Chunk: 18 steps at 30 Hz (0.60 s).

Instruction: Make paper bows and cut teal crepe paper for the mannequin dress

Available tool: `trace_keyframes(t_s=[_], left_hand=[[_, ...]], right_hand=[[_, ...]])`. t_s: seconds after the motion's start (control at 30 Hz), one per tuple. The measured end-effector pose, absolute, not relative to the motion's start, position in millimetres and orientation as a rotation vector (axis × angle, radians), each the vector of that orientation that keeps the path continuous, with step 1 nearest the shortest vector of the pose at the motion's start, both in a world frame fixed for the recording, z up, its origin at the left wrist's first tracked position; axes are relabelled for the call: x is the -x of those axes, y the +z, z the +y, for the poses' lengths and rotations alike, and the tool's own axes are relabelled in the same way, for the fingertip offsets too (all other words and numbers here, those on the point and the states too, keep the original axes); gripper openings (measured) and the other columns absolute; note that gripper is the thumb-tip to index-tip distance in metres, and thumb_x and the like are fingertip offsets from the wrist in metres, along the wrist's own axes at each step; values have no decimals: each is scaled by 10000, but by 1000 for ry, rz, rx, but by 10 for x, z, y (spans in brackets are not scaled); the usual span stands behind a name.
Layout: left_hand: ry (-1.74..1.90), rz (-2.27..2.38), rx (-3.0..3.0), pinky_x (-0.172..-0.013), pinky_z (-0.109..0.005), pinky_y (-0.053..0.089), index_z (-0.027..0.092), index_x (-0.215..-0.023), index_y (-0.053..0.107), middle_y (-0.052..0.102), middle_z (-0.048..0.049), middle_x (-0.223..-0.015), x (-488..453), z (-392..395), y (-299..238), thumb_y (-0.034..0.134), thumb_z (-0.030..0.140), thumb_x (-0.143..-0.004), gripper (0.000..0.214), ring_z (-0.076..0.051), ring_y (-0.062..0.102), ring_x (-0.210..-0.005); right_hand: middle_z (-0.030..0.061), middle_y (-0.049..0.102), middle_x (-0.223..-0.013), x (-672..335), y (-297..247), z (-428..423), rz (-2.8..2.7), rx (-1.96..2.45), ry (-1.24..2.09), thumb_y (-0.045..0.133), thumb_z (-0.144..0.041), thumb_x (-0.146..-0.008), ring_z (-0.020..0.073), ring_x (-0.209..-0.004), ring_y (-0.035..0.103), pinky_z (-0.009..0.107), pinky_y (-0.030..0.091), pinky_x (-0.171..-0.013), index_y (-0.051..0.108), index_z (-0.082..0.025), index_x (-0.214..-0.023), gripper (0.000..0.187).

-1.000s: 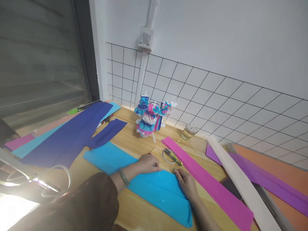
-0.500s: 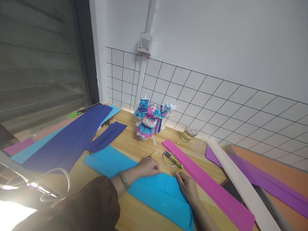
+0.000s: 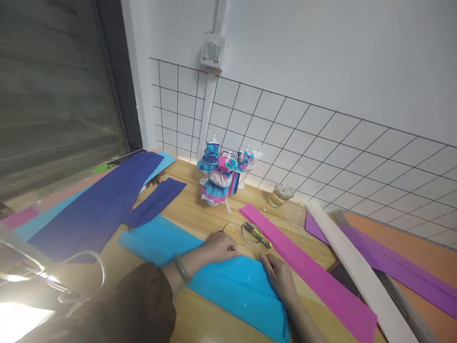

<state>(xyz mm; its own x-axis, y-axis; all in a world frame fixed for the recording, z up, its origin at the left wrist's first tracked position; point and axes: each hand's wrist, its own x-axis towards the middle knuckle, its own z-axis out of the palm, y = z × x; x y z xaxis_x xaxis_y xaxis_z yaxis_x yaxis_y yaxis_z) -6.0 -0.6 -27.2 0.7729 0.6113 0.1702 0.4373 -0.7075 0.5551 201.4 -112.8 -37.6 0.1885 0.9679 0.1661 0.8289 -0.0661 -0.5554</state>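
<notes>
A light blue crepe paper sheet (image 3: 235,286) lies on the wooden table (image 3: 200,214) in front of me. My left hand (image 3: 219,247) rests on its far edge with the fingers curled, and a green bangle sits on that wrist. My right hand (image 3: 280,276) lies flat on the sheet's right corner, fingers stretched along the fold. Just beyond both hands are a ring of clear tape (image 3: 250,233) and a small cutter (image 3: 259,233).
A magenta paper strip (image 3: 314,276) runs to the right of my right hand. Dark blue sheets (image 3: 100,205) lie at the left. Small paper-dress dolls (image 3: 221,174) and a glass jar (image 3: 280,195) stand by the wire grid wall. White, purple and orange papers (image 3: 385,257) lie at the right.
The view has shifted slightly. Both hands stay on the light blue sheet in nearly the same place.
</notes>
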Motion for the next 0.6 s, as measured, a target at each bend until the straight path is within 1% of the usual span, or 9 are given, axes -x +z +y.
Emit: trace_keyframes(t_s=[0.23,0.43,0.6], left_hand=[[469,795,-2454,-593,-212,329,219,-650,642,653,31,-682,48,12,-303,540,423,-734,244,-119,576,-676],[410,796,-2401,-661,-202,363,213,-644,646,661,19,-694,53,24,-259,521,427,-752,270,-123,577,-705],[360,803,-2354,-675,-199,366,206,-648,656,661,14,-679,46,35,-226,514,442,-757,296,-128,573,-711]], right_hand=[[-15,453,-487,-2021,-387,-1127,-1675,1916,316,380,-462,-845,139,-484,493,234,285,-485,387,-195,-543,402],[-8,488,-490,-2011,-369,-1130,-1672,1897,295,398,-441,-842,133,-485,495,227,302,-482,426,-192,-534,397],[6,525,-522,-2028,-342,-1128,-1595,1824,427,401,-437,-838,149,-510,508,232,334,-482,492,-190,-565,379]])
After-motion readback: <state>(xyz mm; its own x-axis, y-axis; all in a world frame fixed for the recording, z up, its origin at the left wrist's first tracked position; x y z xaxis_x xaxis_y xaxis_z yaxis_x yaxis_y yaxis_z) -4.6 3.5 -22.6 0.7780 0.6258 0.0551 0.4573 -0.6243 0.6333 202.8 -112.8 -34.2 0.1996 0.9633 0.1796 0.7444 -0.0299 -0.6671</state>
